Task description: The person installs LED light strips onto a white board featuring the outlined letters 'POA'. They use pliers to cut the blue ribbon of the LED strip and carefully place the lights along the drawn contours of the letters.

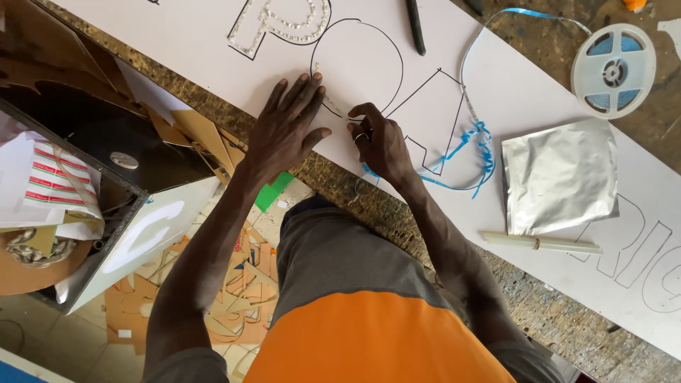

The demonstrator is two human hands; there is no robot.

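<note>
Left hand (287, 124) flat, fingers spread on the white board (213, 42) near its edge; right hand (379, 142), grip pinched on the thin strip (333, 108), bare board beyond.

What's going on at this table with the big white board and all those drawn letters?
A person leans over a white board with outlined letters. The left hand lies flat on the round letter outline, pressing a thin strip along its line, while the right hand pinches the strip beside it. One letter further up is already lined with strip. A white reel, blue peeled backing and a silver pouch lie to the right.
</note>
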